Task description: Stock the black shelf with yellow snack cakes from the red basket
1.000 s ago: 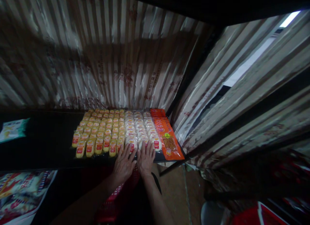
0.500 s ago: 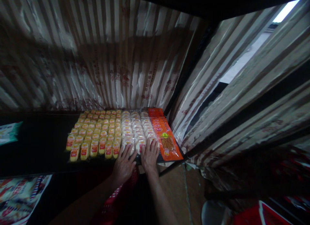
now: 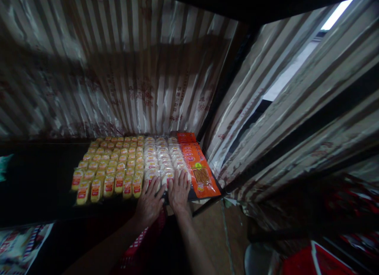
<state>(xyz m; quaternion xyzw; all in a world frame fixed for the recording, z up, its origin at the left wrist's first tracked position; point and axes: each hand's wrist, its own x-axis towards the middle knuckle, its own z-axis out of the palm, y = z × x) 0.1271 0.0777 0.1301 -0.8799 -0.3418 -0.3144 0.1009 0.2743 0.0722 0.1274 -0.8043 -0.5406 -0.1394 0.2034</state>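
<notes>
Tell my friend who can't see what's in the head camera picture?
A person's left hand and right hand have fingers over the front of white wrapped snacks, in rows on a dark surface. Yellow wrapped snacks are lined up to the left, orange packets to the right.

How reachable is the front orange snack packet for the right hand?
Likely yes: the right hand is at the white packs, just left of the front orange snack packet, whose face looks uncovered.

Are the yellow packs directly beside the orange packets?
No, the white packs lie between the yellow packs and the orange packets.
</notes>
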